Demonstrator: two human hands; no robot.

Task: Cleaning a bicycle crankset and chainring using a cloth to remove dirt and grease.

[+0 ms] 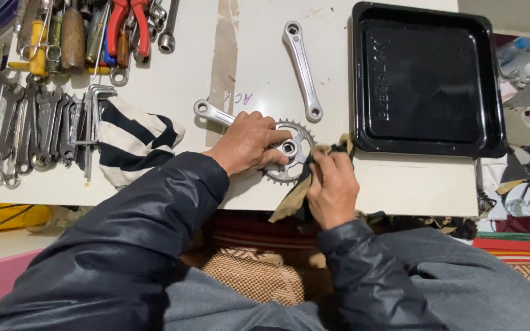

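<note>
— Chainring crank (280,150): where is it placed, taking the black baking tray (427,79) as the landmark?

— It is laid flat on the white tabletop (400,184), just left of the tray's lower left corner. Its toothed ring is seen nearest the tray, and its arm is pointed away from the tray, up and to the left.

— How are the hands set?

— The left hand (246,144) is pressed down over the crank where arm and ring meet, fingers curled over the metal, so the part is pinned to the table. The right hand (332,187) is closed around a dirty olive rag (295,193), which is bunched against the ring's edge on the tray side. The rag's loose end is hung over the table edge.

— How much is judged done?

— Wiping appears to be under way rather than finished. The ring's exposed teeth look fairly bright, but the part under the left hand is hidden, so its condition cannot be told. A second, plain crank arm (302,67) is lain apart, left of the tray's upper half, untouched by either hand; whether it has been cleaned cannot be told.

— Anything else nearby?

— A striped cloth (133,141) and rows of wrenches (32,125) are kept far left of the tray, well apart from the hands.
</note>
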